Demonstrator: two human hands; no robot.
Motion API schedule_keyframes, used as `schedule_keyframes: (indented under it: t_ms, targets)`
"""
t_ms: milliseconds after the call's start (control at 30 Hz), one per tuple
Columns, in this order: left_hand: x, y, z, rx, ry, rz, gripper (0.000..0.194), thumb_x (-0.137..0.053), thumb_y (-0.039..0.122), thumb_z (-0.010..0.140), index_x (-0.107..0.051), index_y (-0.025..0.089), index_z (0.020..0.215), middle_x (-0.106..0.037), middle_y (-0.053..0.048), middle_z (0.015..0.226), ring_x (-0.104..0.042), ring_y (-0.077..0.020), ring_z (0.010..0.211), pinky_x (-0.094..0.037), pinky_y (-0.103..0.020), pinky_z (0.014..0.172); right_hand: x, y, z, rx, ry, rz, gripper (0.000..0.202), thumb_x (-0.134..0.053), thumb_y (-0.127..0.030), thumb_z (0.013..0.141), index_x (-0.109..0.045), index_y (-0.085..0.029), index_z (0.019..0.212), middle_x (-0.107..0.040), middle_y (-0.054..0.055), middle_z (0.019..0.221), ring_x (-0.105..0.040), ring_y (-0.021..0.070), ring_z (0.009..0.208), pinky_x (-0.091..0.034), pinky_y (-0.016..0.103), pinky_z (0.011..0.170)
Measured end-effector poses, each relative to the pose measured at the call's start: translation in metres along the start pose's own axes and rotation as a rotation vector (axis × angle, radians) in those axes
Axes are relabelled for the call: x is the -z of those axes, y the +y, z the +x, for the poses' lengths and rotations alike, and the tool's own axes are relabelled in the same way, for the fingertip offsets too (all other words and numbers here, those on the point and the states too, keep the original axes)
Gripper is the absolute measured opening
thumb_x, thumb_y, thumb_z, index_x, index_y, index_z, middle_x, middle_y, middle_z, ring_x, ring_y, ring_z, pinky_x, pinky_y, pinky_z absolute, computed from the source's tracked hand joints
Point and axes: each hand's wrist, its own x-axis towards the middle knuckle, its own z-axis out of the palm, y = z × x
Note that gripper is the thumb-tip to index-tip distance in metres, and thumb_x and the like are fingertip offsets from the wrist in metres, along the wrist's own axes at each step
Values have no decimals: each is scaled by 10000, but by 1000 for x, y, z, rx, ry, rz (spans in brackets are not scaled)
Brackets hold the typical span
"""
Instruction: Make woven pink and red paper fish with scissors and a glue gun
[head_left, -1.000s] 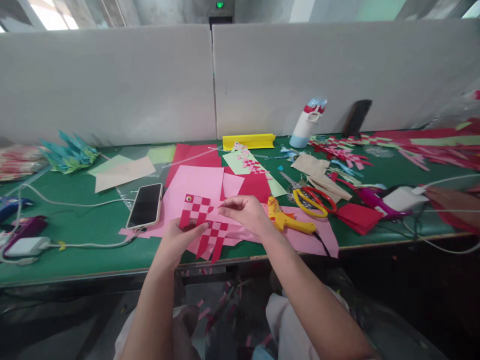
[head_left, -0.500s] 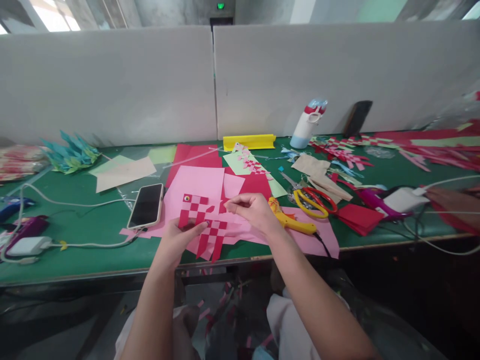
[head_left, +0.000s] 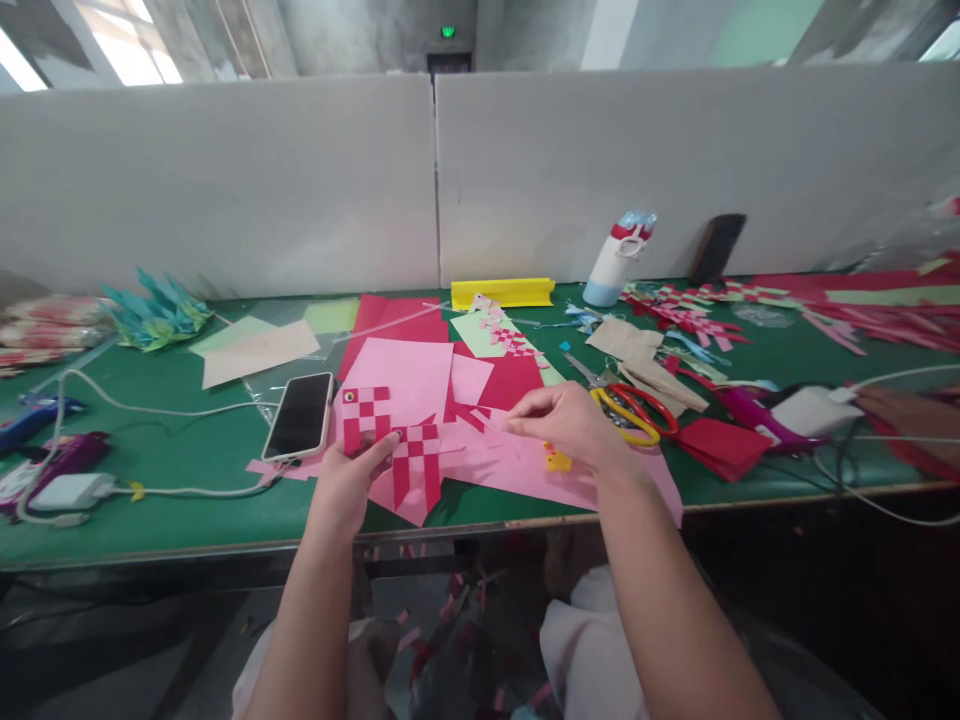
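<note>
My left hand is closed on a red and pink woven paper fish, thumb on top. A round eye sticker marks its upper left corner, and red strips hang from its lower right end. Over the pink paper sheet, apart from the fish, my right hand is pinched shut. Whatever its fingertips may hold is too small to make out. Just below that hand shows part of a yellow glue gun; my wrist and forearm hide the rest. Loose red strips lie left of my right fingertips.
A phone with a white cable lies left of the fish. Right of my hand are scissors and folded red paper. A bottle, a yellow folded strip and a dark upright object stand along the grey partition.
My right hand has moved right, away from the fish, and now covers most of the glue gun. My left hand has shifted slightly left with the fish.
</note>
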Motion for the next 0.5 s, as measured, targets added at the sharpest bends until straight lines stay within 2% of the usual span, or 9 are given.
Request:
schedule_keyframes:
  t_ms: [133, 233, 267, 300, 367, 400, 500]
  targets:
    - [-2, 1, 0, -4, 58, -87, 390, -919, 248, 457, -661, 121, 721, -682, -3, 691, -641, -102, 657, -532, -185, 604, -4, -10, -11, 85, -419, -62, 77, -755, -241, 656, -783, -180, 694, -748, 38, 703, -682, 173, 689, -496, 238, 643]
    - [-4, 0, 2, -18, 70, -117, 393, -919, 234, 457, -662, 120, 732, -695, -11, 713, -656, -113, 674, -548, -205, 625, -11, -12, -14, 91, -733, -86, 183, -746, -258, 683, -801, -189, 843, -764, 37, 782, -692, 168, 726, -490, 226, 658]
    - [-4, 0, 2, -25, 68, -123, 392, -918, 228, 457, -665, 120, 736, -697, -11, 717, -659, -115, 680, -553, -210, 636, -14, -12, -14, 88, -800, -108, 194, -732, -291, 711, -801, -186, 859, -765, 42, 794, -688, 165, 727, -483, 225, 655]
    - [-4, 0, 2, -32, 65, -127, 388, -917, 225, 460, -666, 120, 736, -696, -9, 714, -659, -114, 681, -555, -213, 646, -17, -13, -14, 89, -829, -130, 202, -716, -332, 739, -800, -177, 838, -761, 46, 783, -677, 159, 712, -471, 224, 640]
    - [-4, 0, 1, -41, 54, -126, 370, -913, 224, 474, -671, 122, 733, -695, -5, 704, -658, -110, 677, -554, -210, 657, -23, -14, -14, 119, -793, -161, 243, -705, -387, 760, -786, -160, 732, -733, 43, 714, -634, 142, 655, -436, 223, 592]
    - [-4, 0, 0, -44, 46, -123, 362, -912, 228, 481, -673, 124, 733, -695, -4, 699, -658, -109, 675, -552, -208, 657, -25, -15, -13, 141, -746, -154, 238, -719, -385, 749, -774, -157, 707, -716, 35, 692, -610, 134, 636, -422, 223, 576]
    - [-4, -1, -2, -48, 9, -94, 361, -909, 240, 491, -690, 129, 754, -701, -7, 706, -659, -116, 682, -546, -207, 652, -33, -17, -12, 187, -563, -58, 205, -757, -361, 715, -757, -169, 788, -694, 18, 736, -574, 128, 655, -417, 228, 589]
